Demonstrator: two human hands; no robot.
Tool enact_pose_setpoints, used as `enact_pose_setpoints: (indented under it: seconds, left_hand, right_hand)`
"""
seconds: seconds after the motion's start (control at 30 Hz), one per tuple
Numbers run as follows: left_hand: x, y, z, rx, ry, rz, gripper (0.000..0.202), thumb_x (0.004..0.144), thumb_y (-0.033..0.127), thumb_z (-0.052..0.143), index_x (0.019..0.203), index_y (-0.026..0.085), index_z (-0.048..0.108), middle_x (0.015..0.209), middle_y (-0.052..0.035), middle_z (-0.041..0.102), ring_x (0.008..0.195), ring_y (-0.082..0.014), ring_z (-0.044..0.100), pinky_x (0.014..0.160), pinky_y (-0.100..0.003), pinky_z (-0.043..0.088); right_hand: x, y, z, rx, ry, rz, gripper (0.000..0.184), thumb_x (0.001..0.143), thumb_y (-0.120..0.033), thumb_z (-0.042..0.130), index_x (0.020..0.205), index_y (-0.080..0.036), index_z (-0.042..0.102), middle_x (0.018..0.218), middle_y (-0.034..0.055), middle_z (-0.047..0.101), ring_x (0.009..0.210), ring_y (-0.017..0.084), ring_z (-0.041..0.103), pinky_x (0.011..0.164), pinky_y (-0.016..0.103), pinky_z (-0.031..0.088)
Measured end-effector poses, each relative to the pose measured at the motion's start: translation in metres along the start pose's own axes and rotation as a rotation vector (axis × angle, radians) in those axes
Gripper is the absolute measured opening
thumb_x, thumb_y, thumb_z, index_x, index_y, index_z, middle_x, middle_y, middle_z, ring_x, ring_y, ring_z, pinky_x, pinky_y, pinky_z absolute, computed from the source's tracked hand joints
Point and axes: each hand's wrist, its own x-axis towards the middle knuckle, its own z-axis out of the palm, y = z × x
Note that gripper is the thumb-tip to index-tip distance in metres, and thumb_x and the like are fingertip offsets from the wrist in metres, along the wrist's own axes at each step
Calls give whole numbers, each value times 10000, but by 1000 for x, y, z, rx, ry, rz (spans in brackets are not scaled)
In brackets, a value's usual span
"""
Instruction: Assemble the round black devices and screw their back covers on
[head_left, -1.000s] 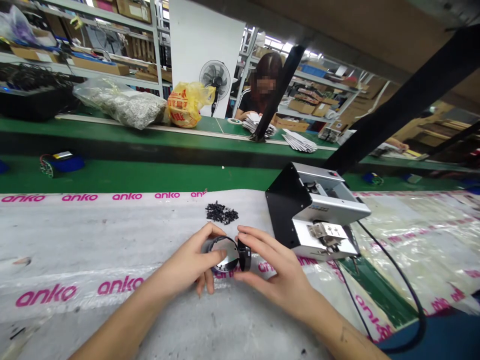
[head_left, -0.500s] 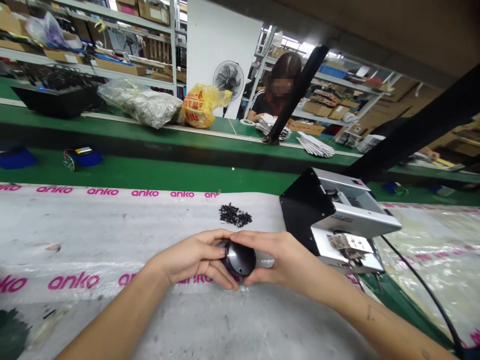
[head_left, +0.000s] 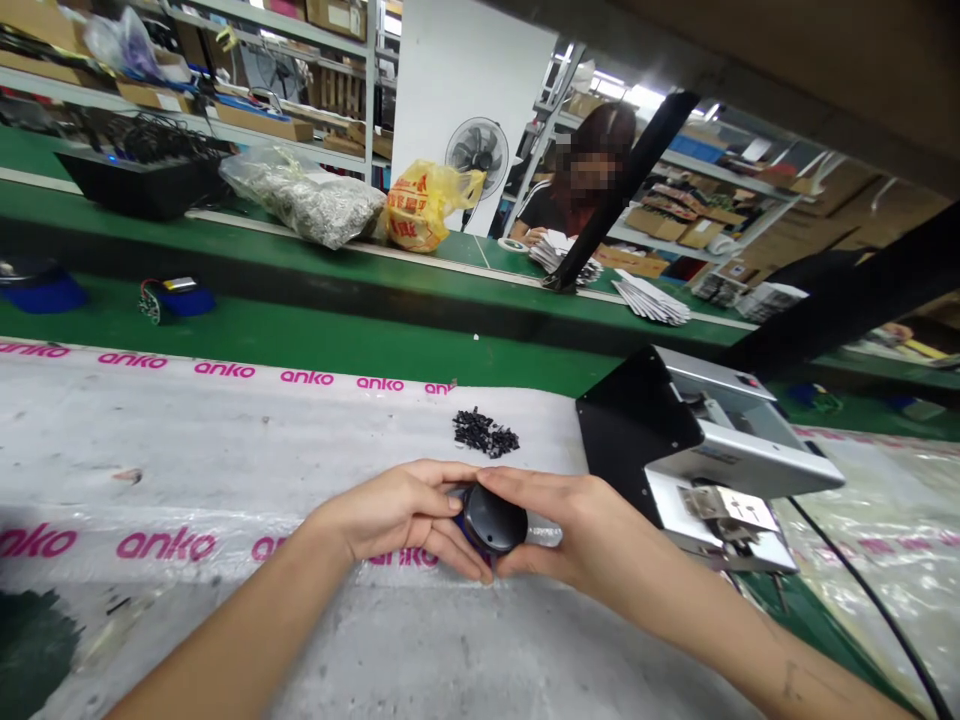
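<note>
Between my two hands is a round device with a smooth black disc face point(head_left: 496, 518) and a bit of blue body showing at its left side. My left hand point(head_left: 405, 515) grips it from the left, thumb at the rim and fingers curled beneath. From the right, my right hand point(head_left: 577, 520) closes around the disc, with its fingers along the top edge and the thumb at the lower edge. The underside of the device is hidden. Just beyond the hands, a small pile of black pieces point(head_left: 484, 432) lies on the white sheet point(head_left: 300, 450).
A silver and black machine point(head_left: 712, 450) stands to the right, its cable point(head_left: 862, 590) trailing toward me. Blue parts point(head_left: 191, 300) lie on the green bench at the left. Behind are a yellow bag point(head_left: 420, 205), a black post point(head_left: 622, 195) and a seated person point(head_left: 592, 180).
The whole view has shifted and tilted slightly, so things appear further right. Both hands keep hold of the device. The small hole in its black face now sits more to the left.
</note>
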Motion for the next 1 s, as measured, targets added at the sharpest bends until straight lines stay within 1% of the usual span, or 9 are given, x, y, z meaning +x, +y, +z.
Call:
enact_pose_setpoints:
  seconds: [0.23,0.5,0.63,0.73,0.8,0.87,0.9,0.97,1.0]
  left_hand:
    - [1,-1,0,1,-18,6,459,901,117,512,1360,109,512,860,-149,756,804,-263,763,813,-396,581]
    - [-1,1,3,54,-54,28,562,771,84,640,1313,157,512,926,-94,733,824,-248,761,810,-370,591]
    - [6,-5,16,340,150,42,429,851,266,668,1219,172,469,714,-20,693,573,-186,725,535,-251,578]
    - [12,-11,28,522,341,42,350,880,391,621,1117,189,462,559,34,631,446,-162,662,391,-189,496]
    - [13,-13,33,563,371,51,387,875,433,613,1142,197,461,580,28,652,430,-151,650,377,-182,486]
    - [13,-12,34,586,371,45,458,862,475,622,1191,204,456,622,16,684,430,-144,652,383,-179,491]
    - [12,-12,33,600,381,37,492,857,497,624,1214,205,453,619,16,687,434,-145,655,387,-176,493]
    - [13,-11,32,624,413,18,571,844,534,632,1261,199,432,553,30,663,432,-150,656,389,-167,489]
    - [14,-12,32,629,426,5,615,832,551,642,1279,192,420,518,37,647,424,-153,654,386,-165,487]
  right_hand:
    - [1,-4,2,-63,19,21,572,751,-281,813,1286,-276,611,1237,40,684,1077,257,682,910,352,578]
    - [3,-16,-5,-220,-3,101,503,740,-274,815,1211,-316,643,1064,10,744,872,258,731,728,332,592]
    - [3,-12,1,-290,9,84,637,727,-280,833,1306,-301,569,1103,41,737,914,270,723,743,347,582]
    - [-3,-13,6,-279,25,45,704,731,-328,831,1360,-251,526,1225,83,687,1065,281,676,900,394,551]
    - [-16,-14,3,-236,69,-3,719,751,-403,803,1388,-246,508,1348,94,609,1210,283,595,1012,412,494]
    - [-41,-8,-9,-183,270,0,589,831,-431,721,1365,-271,532,1386,71,579,1257,260,557,1043,395,471]
    - [-57,-2,-17,-170,453,56,484,880,-428,661,1328,-274,561,1357,65,600,1228,247,577,1020,384,484]
    - [-94,18,-38,-184,902,341,347,958,-420,514,1249,-251,599,1243,81,650,1125,239,621,966,391,500]
    - [-111,33,-49,-207,1100,558,366,975,-437,449,1234,-225,596,1192,103,654,1086,251,624,943,410,499]
